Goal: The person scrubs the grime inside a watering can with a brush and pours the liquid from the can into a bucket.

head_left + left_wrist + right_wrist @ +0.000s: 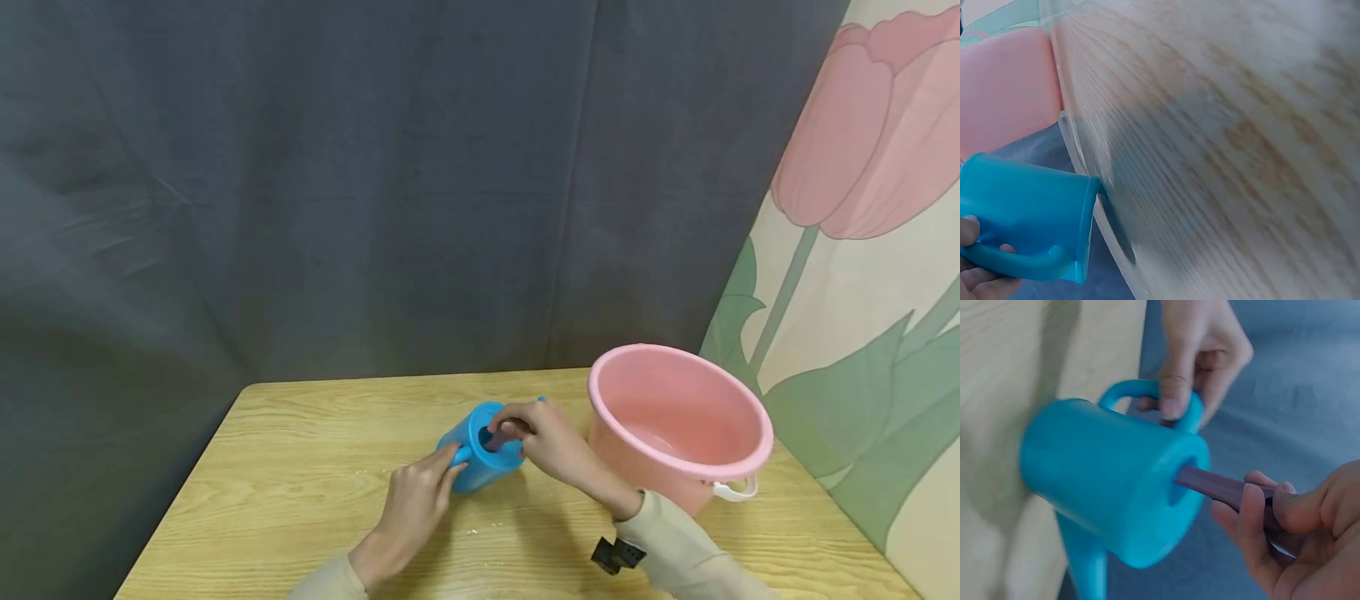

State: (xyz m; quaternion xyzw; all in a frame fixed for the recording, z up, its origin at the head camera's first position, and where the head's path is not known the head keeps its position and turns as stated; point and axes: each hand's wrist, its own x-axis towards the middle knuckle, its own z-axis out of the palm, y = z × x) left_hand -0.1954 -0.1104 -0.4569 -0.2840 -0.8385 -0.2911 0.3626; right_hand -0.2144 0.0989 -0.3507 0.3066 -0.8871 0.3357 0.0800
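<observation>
Right wrist view: hands (pixel 1207 356) (pixel 1310 550) grip a smooth rod (pixel 1216 486) and watering can's (pixel 1094 465) looped handle (pixel 1124 389).

"Where is the left hand (pixel 412 504)?"
"At the near-left side of the watering can (pixel 480 479), gripping its handle (pixel 1125 389): the left thumb (pixel 1174 387) lies over it, and a left fingertip (pixel 1147 404) shows through the loop."
"And the arm behind it?"
"The left wrist (pixel 371 560) is nearer the body than the can, a pale left sleeve (pixel 330 583) ending just behind it."
"And the right hand (pixel 551 446)?"
"Just off the can's top (pixel 1175 528), right fingers (pixel 1252 519) bent, pinching a purplish piece (pixel 1222 487) against the right thumb (pixel 1304 509)."
"Its arm?"
"The right wrist (pixel 618 493) and right sleeve (pixel 682 542) lie to the can's right, slanting toward it from the near side."
</observation>
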